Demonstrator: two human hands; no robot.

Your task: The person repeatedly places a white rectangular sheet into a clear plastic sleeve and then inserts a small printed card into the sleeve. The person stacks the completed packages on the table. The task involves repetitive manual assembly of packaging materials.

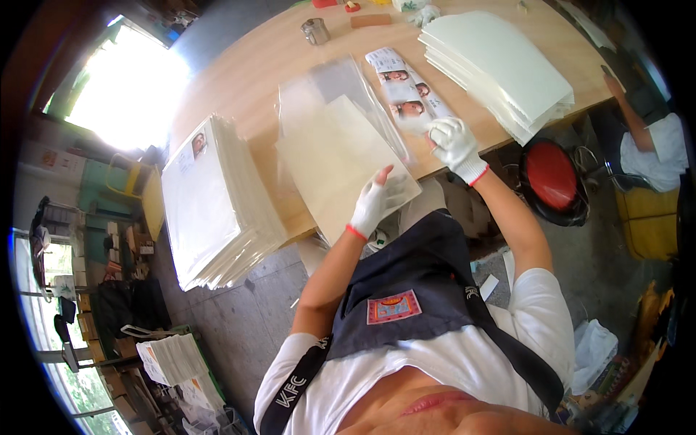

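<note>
My left hand, in a white glove with a red cuff and a bare thumb tip, holds the near edge of a cream sheet. Its thumb lies on top, and its fingers look faint, as if behind the sheet. Under that sheet, clear plastic sleeves lie on the table. My right hand, gloved the same way, is closed at the near end of a pile of printed labels with portrait pictures. What its curled fingers hold is hidden.
The wooden table carries a thick stack of plastic-sleeved sheets at left and a fanned white stack at right. A metal cup stands at the back. Beside the table are a red stool and another person's arm.
</note>
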